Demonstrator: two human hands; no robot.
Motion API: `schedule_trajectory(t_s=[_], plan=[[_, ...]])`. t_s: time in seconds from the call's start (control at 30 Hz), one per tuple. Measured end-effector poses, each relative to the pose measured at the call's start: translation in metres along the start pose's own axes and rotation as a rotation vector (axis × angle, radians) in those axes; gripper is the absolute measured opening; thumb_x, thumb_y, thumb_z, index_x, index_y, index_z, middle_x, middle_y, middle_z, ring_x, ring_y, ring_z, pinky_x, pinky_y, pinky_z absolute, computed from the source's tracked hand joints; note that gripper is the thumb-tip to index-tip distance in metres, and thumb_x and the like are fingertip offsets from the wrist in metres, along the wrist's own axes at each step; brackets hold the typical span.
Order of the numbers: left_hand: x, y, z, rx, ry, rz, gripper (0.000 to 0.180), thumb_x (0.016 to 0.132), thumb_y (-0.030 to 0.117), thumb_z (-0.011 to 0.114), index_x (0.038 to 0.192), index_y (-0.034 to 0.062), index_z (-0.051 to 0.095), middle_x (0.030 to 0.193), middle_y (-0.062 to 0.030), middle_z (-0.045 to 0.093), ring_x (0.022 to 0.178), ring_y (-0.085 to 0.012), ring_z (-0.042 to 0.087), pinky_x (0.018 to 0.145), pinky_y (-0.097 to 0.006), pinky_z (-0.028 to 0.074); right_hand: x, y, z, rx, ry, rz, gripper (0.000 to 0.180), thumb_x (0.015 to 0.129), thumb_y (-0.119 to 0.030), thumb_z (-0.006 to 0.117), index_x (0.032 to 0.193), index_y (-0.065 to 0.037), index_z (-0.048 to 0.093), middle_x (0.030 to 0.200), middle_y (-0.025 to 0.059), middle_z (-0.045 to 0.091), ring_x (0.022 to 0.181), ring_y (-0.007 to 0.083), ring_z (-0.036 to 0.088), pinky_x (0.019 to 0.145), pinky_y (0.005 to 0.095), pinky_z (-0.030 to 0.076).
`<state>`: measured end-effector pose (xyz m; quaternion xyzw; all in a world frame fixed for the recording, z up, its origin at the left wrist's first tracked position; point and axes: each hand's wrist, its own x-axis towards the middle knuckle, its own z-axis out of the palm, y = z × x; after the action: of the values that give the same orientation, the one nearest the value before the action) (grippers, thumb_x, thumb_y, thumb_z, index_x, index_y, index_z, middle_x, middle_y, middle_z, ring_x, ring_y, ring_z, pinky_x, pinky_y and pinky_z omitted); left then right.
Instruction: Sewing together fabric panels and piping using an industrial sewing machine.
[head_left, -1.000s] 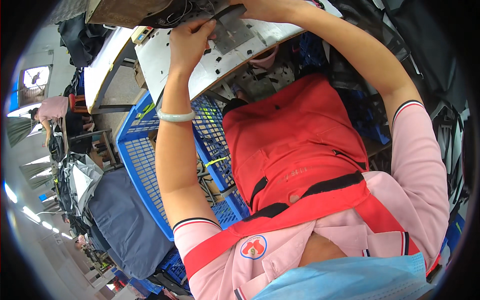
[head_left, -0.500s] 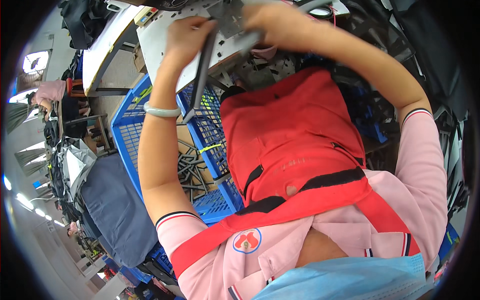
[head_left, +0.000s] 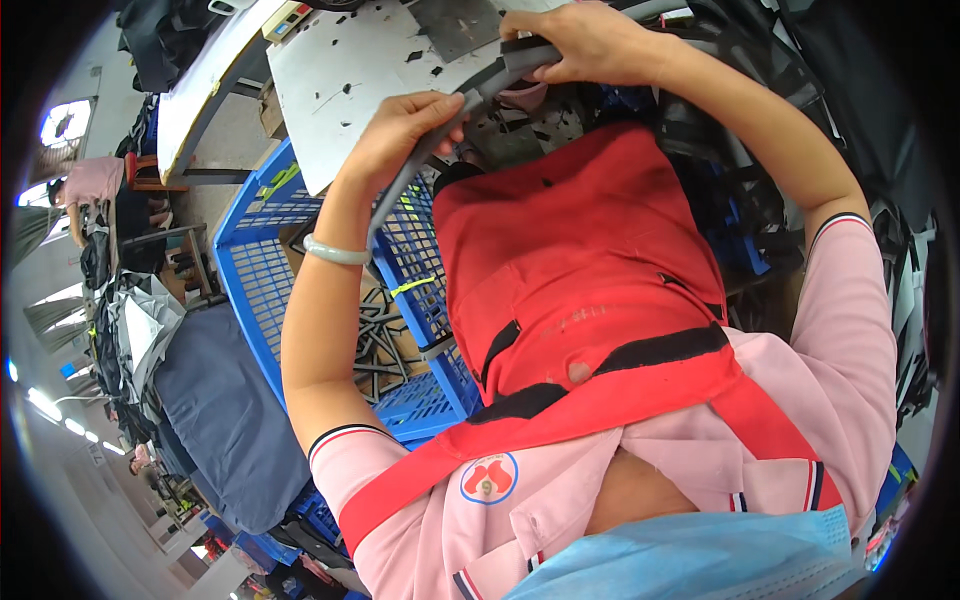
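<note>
A long grey flexible strip point(head_left: 484, 88) bends in a curve between my two hands, above the near edge of the white table point(head_left: 340, 115). My left hand point(head_left: 408, 130) pinches it part way along, thumb on top, and its lower end hangs down past my wrist. My right hand point(head_left: 600, 45) is closed round the other end, where a short black piece shows at the fingertips. Whether that black piece belongs to the strip, I cannot tell. Beneath my left forearm, a blue plastic crate point(head_left: 262, 215) holds several short dark grey strips point(head_left: 378, 335).
Small black scraps and a dark flat plate point(head_left: 455, 28) lie on the table. Dark sheet material point(head_left: 860, 90) hangs at the right. A blue-grey cloth point(head_left: 235, 420) covers a pile at left. Another person point(head_left: 90, 185) works far off at the left.
My right hand has moved slightly right and is no longer blurred. My left hand has come lower and to the right. The strip, straight and hanging before, now curves between both hands.
</note>
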<state>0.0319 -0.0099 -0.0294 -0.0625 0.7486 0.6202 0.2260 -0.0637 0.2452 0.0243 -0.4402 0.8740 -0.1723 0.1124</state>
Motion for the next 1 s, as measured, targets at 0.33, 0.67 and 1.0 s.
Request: schedule_trajectory(t_s=[0.33,0.67,1.0], plan=[[0.025,0.055,0.007,0.355,0.394,0.459,0.027,0.088,0.022,0.068,0.099,-0.0025,0.071,0.065,-0.0006,0.061,0.057,-0.0055,0.051,0.052,-0.022,0.039,0.014,0.025,-0.035,-0.143,0.174,-0.061,0.045,0.079,-0.035,0.071,0.106,0.001,0.063,0.094,0.0255,0.067,0.093,0.0405,0.064,0.08,0.0459,0.05],[0.057,0.062,-0.015,0.244,0.417,0.364,0.028,0.086,0.024,0.071,0.1,0.0002,0.073,0.064,-0.0018,0.062,0.052,-0.0057,0.05,0.049,-0.021,0.039,0.039,0.041,-0.041,-0.1,0.175,0.018,0.067,0.078,-0.041,0.073,0.125,0.004,0.057,0.108,0.0274,0.065,0.103,0.0379,0.063,0.087,0.0413,0.05],[0.079,0.066,-0.037,0.114,0.357,0.393,0.024,0.086,0.02,0.07,0.099,-0.0002,0.073,0.067,-0.0045,0.064,0.054,-0.0067,0.053,0.051,-0.021,0.042,0.062,0.055,-0.043,-0.073,0.239,-0.028,0.072,0.076,-0.042,0.074,0.126,0.005,0.055,0.111,0.0273,0.064,0.105,0.0381,0.062,0.089,0.0412,0.049]])
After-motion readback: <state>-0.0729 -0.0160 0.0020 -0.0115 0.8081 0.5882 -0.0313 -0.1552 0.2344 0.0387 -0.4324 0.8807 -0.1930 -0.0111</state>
